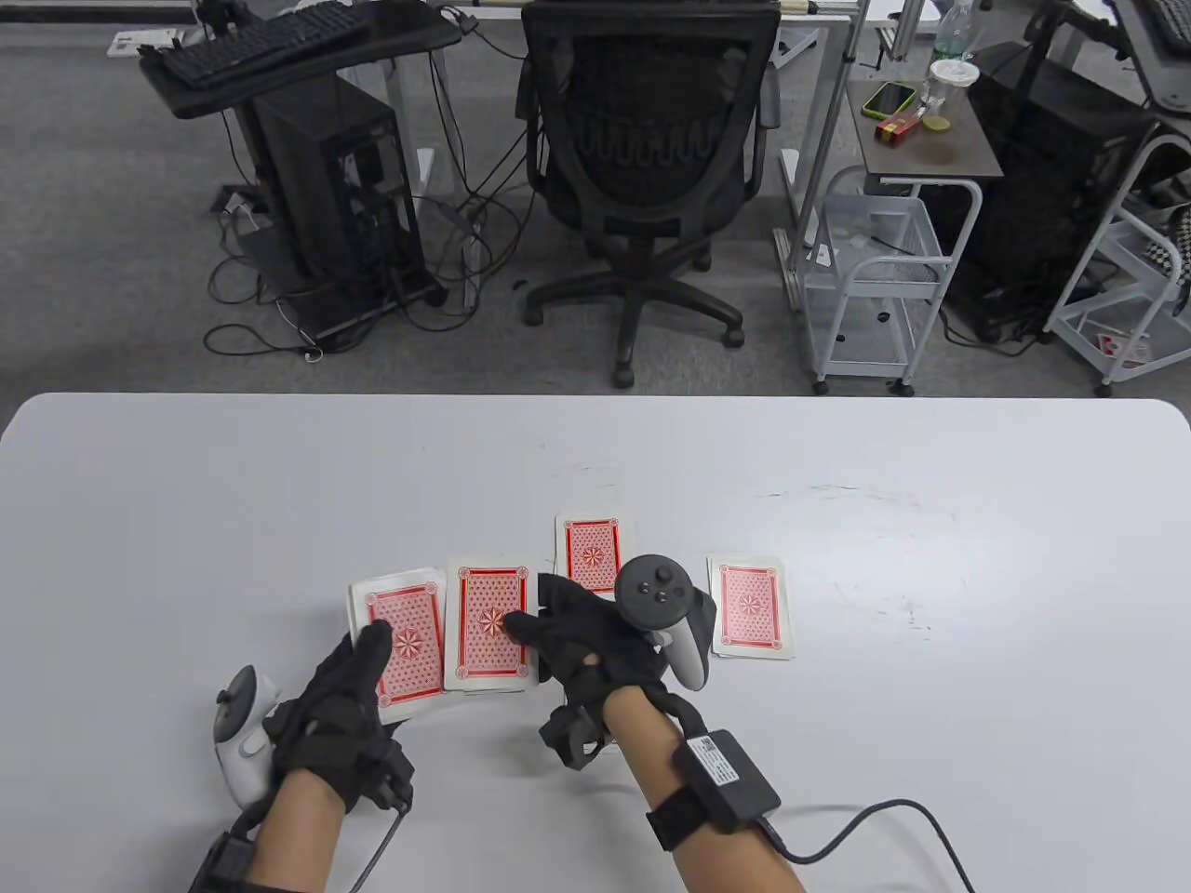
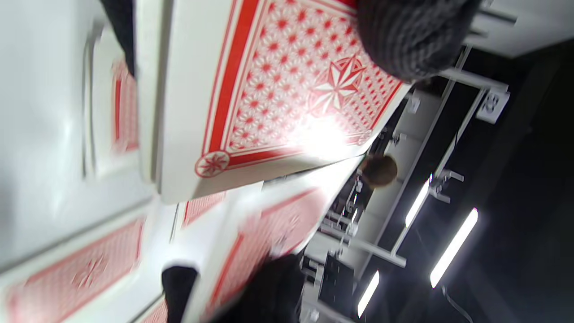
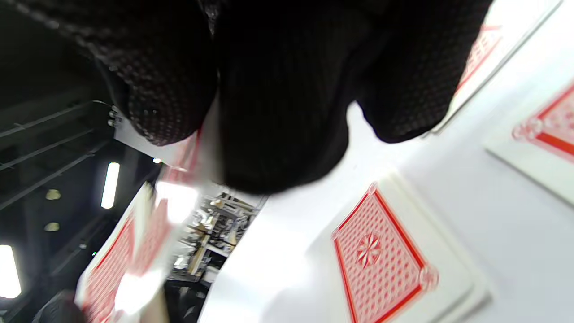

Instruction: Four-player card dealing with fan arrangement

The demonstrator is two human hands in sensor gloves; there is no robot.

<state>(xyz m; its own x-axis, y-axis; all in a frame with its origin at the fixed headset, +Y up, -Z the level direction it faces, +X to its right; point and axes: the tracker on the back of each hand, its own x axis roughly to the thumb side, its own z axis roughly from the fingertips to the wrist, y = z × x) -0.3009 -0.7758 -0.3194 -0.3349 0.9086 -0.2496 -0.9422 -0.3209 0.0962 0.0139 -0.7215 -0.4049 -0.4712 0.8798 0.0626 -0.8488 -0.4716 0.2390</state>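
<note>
All cards show red patterned backs. My left hand (image 1: 340, 712) grips the deck (image 1: 402, 642) just above the white table (image 1: 233, 484), thumb on top; the deck fills the left wrist view (image 2: 278, 89). My right hand (image 1: 595, 651) pinches a card (image 1: 490, 625) at its right edge, over a small pile next to the deck. In the right wrist view my fingers (image 3: 278, 89) hide most of that card. A second pile (image 1: 589, 551) lies behind my right hand, and a third pile (image 1: 752, 609) lies to its right.
The table's far edge (image 1: 595, 398) runs across the middle of the table view. Beyond it stand a black office chair (image 1: 642, 139), a white wire cart (image 1: 875, 270) and desks. A cable (image 1: 865, 828) trails from my right wrist.
</note>
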